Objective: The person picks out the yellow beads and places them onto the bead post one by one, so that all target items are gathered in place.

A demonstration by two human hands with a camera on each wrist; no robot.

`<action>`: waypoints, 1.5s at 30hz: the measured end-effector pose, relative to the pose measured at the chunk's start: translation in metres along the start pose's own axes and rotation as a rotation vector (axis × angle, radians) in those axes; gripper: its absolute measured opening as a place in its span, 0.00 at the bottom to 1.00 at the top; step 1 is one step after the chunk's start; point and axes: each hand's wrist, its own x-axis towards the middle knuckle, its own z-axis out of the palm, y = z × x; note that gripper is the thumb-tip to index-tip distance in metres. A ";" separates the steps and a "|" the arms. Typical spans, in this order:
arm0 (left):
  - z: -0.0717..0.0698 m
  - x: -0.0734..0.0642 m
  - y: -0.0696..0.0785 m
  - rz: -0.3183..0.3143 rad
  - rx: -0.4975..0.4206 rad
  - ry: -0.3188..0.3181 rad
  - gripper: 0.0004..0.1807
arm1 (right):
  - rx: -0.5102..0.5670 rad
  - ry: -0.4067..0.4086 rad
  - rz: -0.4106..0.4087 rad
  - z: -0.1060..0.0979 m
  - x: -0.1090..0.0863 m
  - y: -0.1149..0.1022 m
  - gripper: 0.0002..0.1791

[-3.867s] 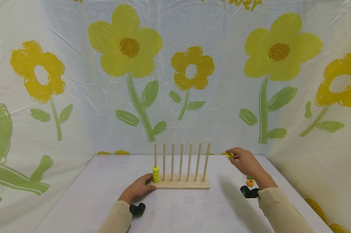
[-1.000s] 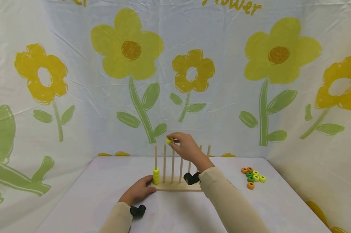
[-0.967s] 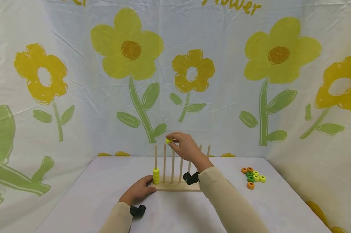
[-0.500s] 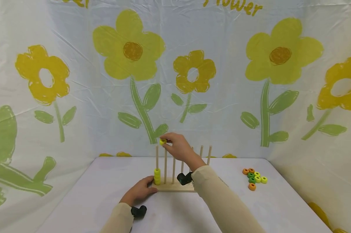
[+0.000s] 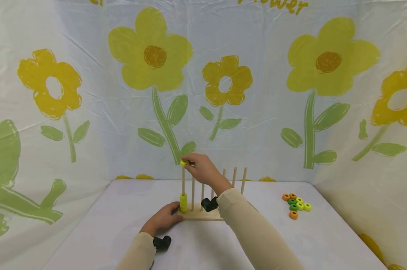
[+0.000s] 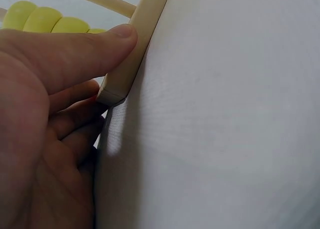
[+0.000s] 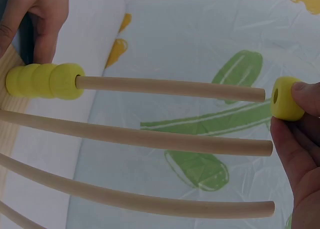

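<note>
A wooden peg rack (image 5: 203, 215) with several upright pegs stands on the table, its leftmost peg (image 7: 170, 86) carrying a stack of yellow beads (image 5: 183, 203). My left hand (image 5: 163, 219) grips the left end of the rack's base, thumb on the front edge and fingers behind, as the left wrist view shows. Between thumb and fingers, my right hand (image 5: 203, 169) pinches another yellow bead (image 7: 287, 99). In the right wrist view that bead sits just off the tip of the leftmost peg, its hole facing the peg and a small gap between them.
Loose beads lie to the right on the table: orange ones (image 5: 293, 215), green ones (image 5: 292, 201) and yellow ones (image 5: 307, 207). A flower-printed cloth (image 5: 257, 142) hangs behind the table (image 5: 122, 210). My right forearm crosses in front of the rack's right part.
My right hand has carried the yellow bead from the right side across to the leftmost peg's tip, shifting further left in the last second. The left hand keeps its grip on the base.
</note>
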 end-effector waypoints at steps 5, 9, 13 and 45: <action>0.000 0.001 -0.001 0.002 0.007 -0.002 0.37 | -0.045 -0.026 0.000 0.002 0.002 -0.002 0.18; 0.000 0.001 0.000 -0.011 0.000 -0.006 0.36 | -0.078 -0.040 -0.017 0.003 0.002 -0.004 0.17; -0.001 0.001 0.001 -0.035 -0.006 -0.013 0.37 | -0.098 -0.046 -0.032 0.004 0.004 -0.004 0.17; -0.011 0.010 -0.008 -0.033 -0.034 -0.044 0.42 | -0.219 -0.142 -0.035 0.002 0.007 -0.004 0.16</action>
